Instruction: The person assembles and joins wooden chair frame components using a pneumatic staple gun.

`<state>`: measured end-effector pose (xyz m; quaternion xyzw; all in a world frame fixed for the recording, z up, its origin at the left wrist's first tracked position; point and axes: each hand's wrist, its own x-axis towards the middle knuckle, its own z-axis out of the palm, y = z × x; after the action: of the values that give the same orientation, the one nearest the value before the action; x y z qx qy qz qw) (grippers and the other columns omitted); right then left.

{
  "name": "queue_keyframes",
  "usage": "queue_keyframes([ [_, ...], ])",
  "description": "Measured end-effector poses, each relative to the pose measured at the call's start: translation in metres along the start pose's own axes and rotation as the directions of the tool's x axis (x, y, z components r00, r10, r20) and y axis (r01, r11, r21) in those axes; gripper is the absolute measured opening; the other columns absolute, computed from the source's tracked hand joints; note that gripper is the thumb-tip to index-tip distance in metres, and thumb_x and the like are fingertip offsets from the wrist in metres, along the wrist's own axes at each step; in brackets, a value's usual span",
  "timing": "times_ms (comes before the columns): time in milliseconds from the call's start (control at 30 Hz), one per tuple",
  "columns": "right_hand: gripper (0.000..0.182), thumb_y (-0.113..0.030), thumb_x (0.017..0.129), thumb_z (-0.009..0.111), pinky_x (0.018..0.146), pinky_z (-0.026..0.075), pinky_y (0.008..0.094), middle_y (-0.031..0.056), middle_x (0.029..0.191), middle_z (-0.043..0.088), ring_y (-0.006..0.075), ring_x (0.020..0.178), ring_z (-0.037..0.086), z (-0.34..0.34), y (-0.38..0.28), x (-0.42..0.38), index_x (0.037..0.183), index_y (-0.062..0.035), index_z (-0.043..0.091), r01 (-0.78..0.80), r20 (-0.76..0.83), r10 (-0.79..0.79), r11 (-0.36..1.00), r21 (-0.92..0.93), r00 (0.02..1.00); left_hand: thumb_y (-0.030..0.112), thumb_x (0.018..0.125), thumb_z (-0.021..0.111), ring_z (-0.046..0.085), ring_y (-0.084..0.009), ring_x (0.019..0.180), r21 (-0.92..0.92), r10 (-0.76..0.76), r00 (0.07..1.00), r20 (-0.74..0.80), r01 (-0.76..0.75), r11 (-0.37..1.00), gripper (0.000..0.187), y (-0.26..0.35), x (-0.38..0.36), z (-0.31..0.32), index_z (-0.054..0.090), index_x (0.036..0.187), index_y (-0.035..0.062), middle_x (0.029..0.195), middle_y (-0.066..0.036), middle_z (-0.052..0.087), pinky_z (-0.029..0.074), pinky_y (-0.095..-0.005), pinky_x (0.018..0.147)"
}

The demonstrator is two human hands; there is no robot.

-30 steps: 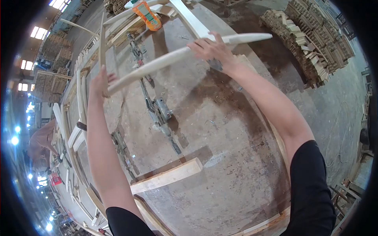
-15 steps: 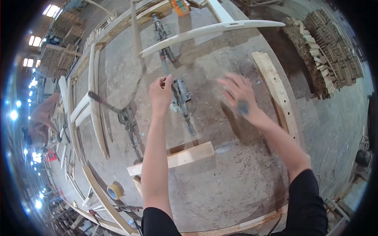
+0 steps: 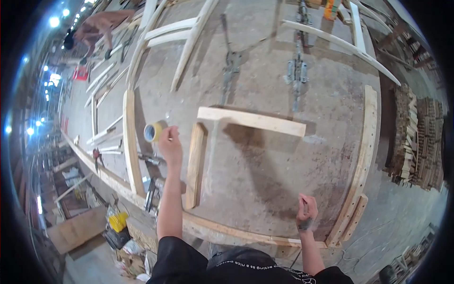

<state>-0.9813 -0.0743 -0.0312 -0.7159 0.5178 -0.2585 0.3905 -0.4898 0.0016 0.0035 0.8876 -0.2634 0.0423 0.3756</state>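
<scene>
We're reaching out with our left hand (image 3: 169, 144) toward the yellowish roll of tape (image 3: 152, 132) standing on edge on the grey, dusty workbench (image 3: 265, 156). Our fingertips are right at the roll's side; whether they have actually closed on it we cannot tell. The roll sits just beside the near end of the long curved pale wooden rail (image 3: 130, 142) and left of the short upright timber block (image 3: 195, 165).

Our right hand (image 3: 306, 214) is down near the bench's front edge, curled loosely and holding nothing we can make out; whether it is shut we cannot say.

To do this well, we'd pinch through the core or wrap the rim, and lift straight up so the roll doesn't trundle off toward the rail.

Half a second ago both our hands were farther up the bench, the left at the metal bar clamp (image 3: 296, 71) and the right hovering spread open. Now the clamp lies well away from us, the left has swung over to the tape, and the right has dropped back and curled.
</scene>
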Motion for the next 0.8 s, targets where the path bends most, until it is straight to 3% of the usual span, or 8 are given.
queue_keyframes([
  [67, 0.019, 0.005, 0.09, 0.063, 0.074, 0.052, 0.0329, 0.0124, 0.092, 0.068, 0.0258, 0.081, 0.064, 0.015, -0.012, -0.002, 0.106, -0.0016, 0.071, 0.044, 0.003, -0.044, 0.999, 0.005, 0.999, 0.015, 0.101, 0.062, 0.067, -0.0185, 0.077, 0.112, -0.021, 0.998, -0.056, 0.027, 0.993, 0.018, -0.044, -0.007, -0.053, 0.072, 0.101, 0.0006, 0.085, -0.01, 0.072, 0.05, -0.0323, 0.071],
  [167, 0.017, 0.002, 0.093, 0.062, 0.075, 0.051, 0.0315, 0.0119, 0.089, 0.068, 0.0228, 0.08, 0.064, 0.037, -0.025, 0.01, 0.107, -0.0008, 0.071, 0.089, -0.009, -0.089, 0.996, -0.003, 0.996, 0.017, 0.102, 0.061, 0.067, -0.0178, 0.077, 0.113, -0.185, 0.976, -0.116, 0.198, 0.974, 0.02, -0.077, -0.015, -0.115, 0.072, 0.104, 0.0001, 0.083, -0.009, 0.072, 0.051, -0.0334, 0.072],
  [367, 0.02, -0.004, 0.098, 0.059, 0.079, 0.051, 0.0285, 0.0072, 0.092, 0.069, 0.0153, 0.085, 0.065, 0.081, -0.063, 0.048, 0.113, -0.0015, 0.071, 0.086, -0.066, -0.079, 0.989, 0.122, 0.995, 0.02, 0.102, 0.061, 0.069, -0.0187, 0.082, 0.138, -0.18, 0.974, -0.141, 0.199, 0.97, 0.024, -0.16, 0.012, -0.193, 0.071, 0.109, -0.001, 0.089, -0.01, 0.073, 0.053, -0.0332, 0.076],
  [433, 0.022, -0.007, 0.1, 0.058, 0.08, 0.052, 0.0272, 0.0053, 0.093, 0.068, 0.014, 0.087, 0.066, 0.102, -0.07, 0.055, 0.117, -0.0014, 0.07, 0.084, -0.093, -0.069, 0.982, 0.169, 0.993, 0.02, 0.102, 0.061, 0.069, -0.019, 0.081, 0.082, -0.164, 0.973, -0.166, 0.179, 0.98, 0.025, -0.189, 0.039, -0.203, 0.07, 0.109, -0.002, 0.091, -0.012, 0.073, 0.054, -0.0338, 0.077],
  [567, 0.022, -0.008, 0.1, 0.058, 0.08, 0.053, 0.0267, 0.0051, 0.094, 0.069, 0.0132, 0.088, 0.067, 0.155, -0.105, 0.062, 0.118, -0.0022, 0.07, 0.034, -0.155, -0.001, 0.977, 0.212, 0.988, 0.019, 0.102, 0.061, 0.068, -0.0211, 0.084, 0.072, -0.123, 0.991, -0.059, 0.127, 0.989, 0.025, -0.27, 0.14, -0.207, 0.07, 0.11, -0.002, 0.094, -0.013, 0.072, 0.053, -0.0352, 0.08],
  [700, 0.022, -0.008, 0.1, 0.058, 0.08, 0.055, 0.0274, 0.0062, 0.098, 0.072, 0.014, 0.089, 0.071, 0.228, -0.145, 0.073, 0.118, -0.0025, 0.07, -0.009, -0.226, 0.078, 0.956, 0.293, 0.971, 0.026, 0.101, 0.062, 0.067, -0.023, 0.087, 0.081, -0.057, 0.995, 0.088, 0.05, 0.995, 0.03, -0.342, 0.253, -0.177, 0.07, 0.11, -0.0014, 0.095, -0.014, 0.072, 0.052, -0.0371, 0.081],
  [800, 0.022, -0.008, 0.099, 0.06, 0.081, 0.056, 0.0274, 0.0066, 0.104, 0.072, 0.0134, 0.093, 0.071, 0.288, -0.167, 0.107, 0.119, -0.0031, 0.069, -0.006, -0.196, 0.071, 0.95, 0.313, 0.978, 0.029, 0.1, 0.064, 0.066, -0.0232, 0.086, 0.049, -0.031, 0.994, 0.104, 0.026, 0.998, 0.032, -0.369, 0.325, -0.149, 0.069, 0.109, -0.0013, 0.093, -0.014, 0.071, 0.052, -0.0376, 0.08],
])
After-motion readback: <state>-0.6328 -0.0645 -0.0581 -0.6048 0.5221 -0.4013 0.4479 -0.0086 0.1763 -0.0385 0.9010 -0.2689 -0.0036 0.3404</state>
